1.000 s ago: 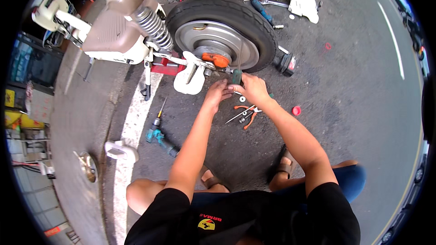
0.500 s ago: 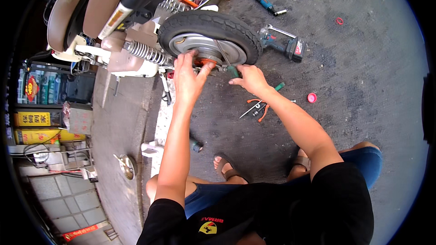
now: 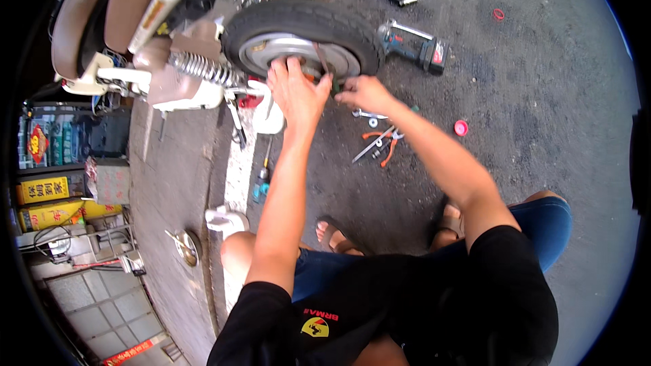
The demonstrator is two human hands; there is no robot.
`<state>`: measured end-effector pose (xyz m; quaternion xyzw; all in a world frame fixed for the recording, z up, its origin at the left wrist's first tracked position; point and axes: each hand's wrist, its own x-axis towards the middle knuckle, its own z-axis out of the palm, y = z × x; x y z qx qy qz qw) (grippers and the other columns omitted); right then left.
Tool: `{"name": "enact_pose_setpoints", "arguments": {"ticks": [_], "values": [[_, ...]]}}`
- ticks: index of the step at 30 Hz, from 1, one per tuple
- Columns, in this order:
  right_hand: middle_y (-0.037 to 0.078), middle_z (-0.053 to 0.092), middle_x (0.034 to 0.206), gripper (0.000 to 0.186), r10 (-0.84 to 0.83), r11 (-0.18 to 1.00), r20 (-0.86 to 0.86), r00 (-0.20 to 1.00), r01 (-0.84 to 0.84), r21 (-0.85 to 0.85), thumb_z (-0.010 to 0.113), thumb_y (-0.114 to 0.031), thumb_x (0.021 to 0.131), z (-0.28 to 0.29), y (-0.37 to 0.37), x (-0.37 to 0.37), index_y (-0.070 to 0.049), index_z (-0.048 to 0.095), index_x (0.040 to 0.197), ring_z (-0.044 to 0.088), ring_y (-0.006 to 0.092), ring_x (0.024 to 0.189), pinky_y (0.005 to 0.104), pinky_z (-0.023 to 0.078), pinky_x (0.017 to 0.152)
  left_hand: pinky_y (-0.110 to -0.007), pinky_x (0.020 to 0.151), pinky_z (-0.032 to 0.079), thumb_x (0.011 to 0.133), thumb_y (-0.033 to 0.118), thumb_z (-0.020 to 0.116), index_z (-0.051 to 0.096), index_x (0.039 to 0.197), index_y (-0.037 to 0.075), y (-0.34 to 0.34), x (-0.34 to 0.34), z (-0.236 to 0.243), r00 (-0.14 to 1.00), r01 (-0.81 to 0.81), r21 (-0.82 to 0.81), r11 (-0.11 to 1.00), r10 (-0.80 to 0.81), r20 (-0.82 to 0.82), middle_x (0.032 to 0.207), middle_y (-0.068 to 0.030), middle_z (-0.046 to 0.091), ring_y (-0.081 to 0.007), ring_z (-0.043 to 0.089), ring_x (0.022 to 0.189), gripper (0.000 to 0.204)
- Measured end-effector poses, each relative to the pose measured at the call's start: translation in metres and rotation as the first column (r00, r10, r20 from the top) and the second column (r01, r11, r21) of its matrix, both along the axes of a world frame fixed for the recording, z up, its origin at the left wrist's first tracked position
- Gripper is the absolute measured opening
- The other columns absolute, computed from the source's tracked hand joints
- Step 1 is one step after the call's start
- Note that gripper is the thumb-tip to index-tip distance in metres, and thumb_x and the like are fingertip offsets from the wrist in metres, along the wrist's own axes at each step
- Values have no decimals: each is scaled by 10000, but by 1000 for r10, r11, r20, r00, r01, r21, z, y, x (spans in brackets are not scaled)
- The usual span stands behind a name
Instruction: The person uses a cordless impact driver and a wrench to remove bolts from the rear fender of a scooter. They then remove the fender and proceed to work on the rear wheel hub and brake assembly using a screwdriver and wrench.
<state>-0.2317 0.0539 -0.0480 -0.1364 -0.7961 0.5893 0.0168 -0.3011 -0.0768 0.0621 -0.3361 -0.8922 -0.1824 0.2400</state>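
Left fingers (image 3: pixel 296 74) apart, right fingers (image 3: pixel 357 86) of unclear grip, at wheel (image 3: pixel 298 44) above dark asphalt (image 3: pixel 529 135)

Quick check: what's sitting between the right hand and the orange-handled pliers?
In the head view, a slim silver tool and a small pale washer lie between the right hand and the orange-handled pliers.

Round metal dish (image 3: pixel 192 249) on pavement (image 3: pixel 159 196), left; yellow sign (image 3: pixel 45 190) farther left; white stripe (image 3: pixel 239 169) on ground (image 3: pixel 515 135).
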Motion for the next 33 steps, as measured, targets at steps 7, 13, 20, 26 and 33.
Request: {"name": "enact_pose_setpoints", "arguments": {"ticks": [7,13,20,26,33], "values": [[144,635,1026,317,-152,709,429,890,-204,675,708,-337,776,-86,53,89,-88,642,960,613,330,991,446,507,823,-463,872,380,543,289,811,579,945,22,1,-1,-13,997,21,81,996,-15,-71,1005,-160,509,-361,483,978,535],[133,512,1192,468,13,434,212,977,-197,879,688,-222,676,-115,16,136,-123,635,1131,476,304,1129,444,406,917,-465,865,385,551,307,817,561,955,5,3,8,-18,999,19,88,996,-21,25,1006,-182,493,-371,475,979,566],[158,669,1000,537,211,591,515,831,-528,610,749,-404,632,-68,37,98,-90,661,1059,619,334,996,436,507,837,-477,966,347,591,295,822,554,1047,6,-8,1,4,996,9,155,988,-23,83,1135,-191,469,-385,431,1107,602],[181,660,820,460,403,580,269,875,-471,665,688,-355,739,81,86,104,1,620,1023,656,330,767,427,519,677,-478,994,324,634,293,795,558,1026,9,-10,-4,3,994,37,116,993,-48,93,1133,-186,494,-364,438,1123,539],[-2,533,708,351,44,991,248,968,-74,112,575,-228,897,198,103,184,-41,582,1194,468,76,578,246,414,536,-453,903,377,604,262,820,616,933,21,-5,2,0,999,21,228,974,-30,36,1016,-154,508,-349,465,1034,456]]}}
